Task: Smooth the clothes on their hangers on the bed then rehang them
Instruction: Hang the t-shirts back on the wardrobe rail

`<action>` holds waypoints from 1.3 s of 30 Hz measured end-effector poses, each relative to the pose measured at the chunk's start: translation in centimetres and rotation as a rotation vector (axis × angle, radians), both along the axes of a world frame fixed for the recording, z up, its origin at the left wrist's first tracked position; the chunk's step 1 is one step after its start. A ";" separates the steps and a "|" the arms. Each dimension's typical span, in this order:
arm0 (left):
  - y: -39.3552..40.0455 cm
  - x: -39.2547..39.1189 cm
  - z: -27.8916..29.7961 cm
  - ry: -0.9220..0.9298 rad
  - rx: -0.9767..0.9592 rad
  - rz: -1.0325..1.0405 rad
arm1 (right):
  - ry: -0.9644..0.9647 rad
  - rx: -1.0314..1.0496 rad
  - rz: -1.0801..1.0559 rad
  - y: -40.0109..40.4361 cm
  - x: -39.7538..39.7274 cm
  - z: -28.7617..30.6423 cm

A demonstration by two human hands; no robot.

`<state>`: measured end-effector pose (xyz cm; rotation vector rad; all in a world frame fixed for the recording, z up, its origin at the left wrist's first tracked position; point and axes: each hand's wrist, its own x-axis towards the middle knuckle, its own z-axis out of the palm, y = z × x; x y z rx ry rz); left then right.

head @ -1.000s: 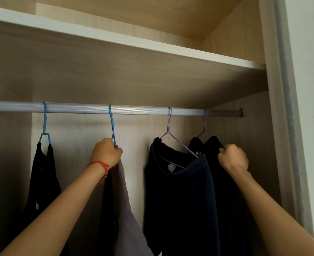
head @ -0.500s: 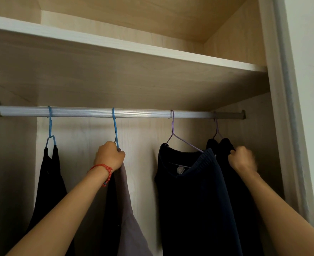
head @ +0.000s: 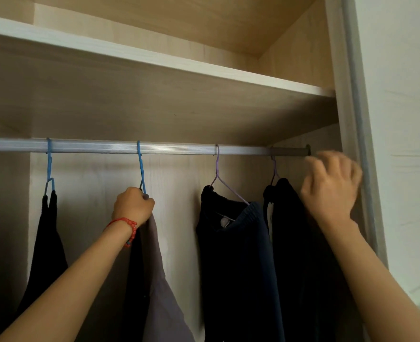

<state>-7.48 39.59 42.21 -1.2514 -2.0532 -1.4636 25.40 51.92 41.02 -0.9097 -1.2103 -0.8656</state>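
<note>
Four hangers, two blue and two purple, hang from the level rail (head: 179, 149), clothes dropping straight down. The left hand (head: 132, 206) grips the second blue hanger (head: 141, 166) at its neck; the right hand (head: 331, 186), blurred and loosely curled, holds nothing beside the far-right dark garment (head: 292, 230).

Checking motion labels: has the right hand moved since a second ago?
Yes. The right hand has let go of the dark garment and risen, now blurred just below the right end of the rail.
</note>
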 end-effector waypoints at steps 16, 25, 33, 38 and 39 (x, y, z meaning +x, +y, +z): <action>-2.4 2.3 -0.9 -0.126 -0.011 -0.068 | 0.400 -0.382 0.060 -3.0 5.1 -2.4; -4.0 3.2 -2.3 -0.123 -0.004 -0.100 | 0.429 -0.433 0.199 -4.6 5.2 -2.3; -5.9 3.8 -3.6 -0.147 0.007 -0.130 | 0.371 -0.451 0.261 -8.1 2.5 -2.7; -8.1 3.6 -4.5 -0.112 -0.009 -0.155 | 0.328 -0.420 0.271 -11.7 -1.1 -3.0; -8.7 3.5 -4.8 -0.091 -0.010 -0.160 | 0.315 -0.412 0.274 -12.6 -1.8 -3.1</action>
